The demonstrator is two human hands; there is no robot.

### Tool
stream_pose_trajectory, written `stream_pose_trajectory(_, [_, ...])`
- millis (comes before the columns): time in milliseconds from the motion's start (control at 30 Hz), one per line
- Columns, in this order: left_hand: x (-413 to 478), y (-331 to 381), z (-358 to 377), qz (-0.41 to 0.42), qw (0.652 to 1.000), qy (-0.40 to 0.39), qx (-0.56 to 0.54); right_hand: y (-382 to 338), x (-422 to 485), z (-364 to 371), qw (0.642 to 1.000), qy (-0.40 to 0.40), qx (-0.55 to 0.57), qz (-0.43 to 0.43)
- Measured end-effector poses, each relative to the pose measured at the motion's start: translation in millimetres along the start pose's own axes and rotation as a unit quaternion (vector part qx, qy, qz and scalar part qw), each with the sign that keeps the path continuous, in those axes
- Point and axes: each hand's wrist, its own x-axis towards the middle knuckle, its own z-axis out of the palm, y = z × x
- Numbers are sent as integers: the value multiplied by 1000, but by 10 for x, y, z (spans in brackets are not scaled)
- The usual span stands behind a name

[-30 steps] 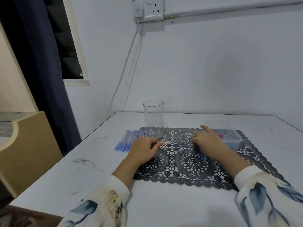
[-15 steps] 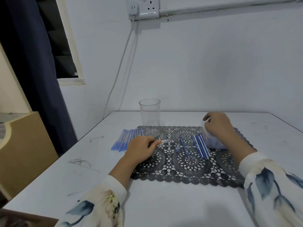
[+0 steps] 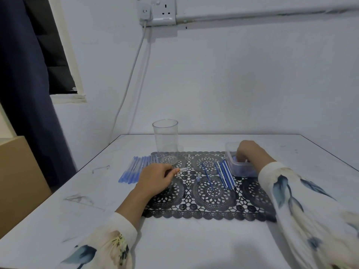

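Pinching a thin clear tube (image 3: 181, 169) with the left hand (image 3: 155, 179), over the lace mat (image 3: 194, 212); mostly hidden under curled fingers, only the pale tip showing. Reaching with the right hand (image 3: 249, 152) into a plastic box (image 3: 229, 149); fingertips sunk inside, grip impossible to tell. Between both hands, blue refills (image 3: 226, 176).

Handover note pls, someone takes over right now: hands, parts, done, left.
Left hand pinches a clear barrel over the mat.
Right hand reaches into the box of blue bits; its fingertips are hidden.
Done: a row of pens lies at the mat's left edge, apparently assembled.
Left: refills and one cap lie loose on the mat. The cup stands empty at the mat's far edge.
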Motion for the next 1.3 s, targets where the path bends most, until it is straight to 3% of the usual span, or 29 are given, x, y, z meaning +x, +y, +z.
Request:
stream_pose_trajectory(433, [-22,29,-7,-1,1000,5,6,-58,31,166,996,64,24,-51])
stream_pose_trajectory(700, [-27,22,-28,-2,1000,6,5,-31,48,250,981,69,183,-6])
stream_pose_trajectory(800, [-24,29,-35,0,1000,5,4,-49,59,256,955,64,287,33])
stream_pose_trajectory(1033, [-17,37,-24,1,1000,2,-6,-83,197,93,851,106,503,103])
stream_pose_trajectory(1233, [-30,46,-33,-4,1000,2,-22,-195,171,-88,845,149,510,62])
stream_pose_trajectory(1300, [-32,41,-34,-5,1000,2,-29,-228,178,-93,820,146,553,30])
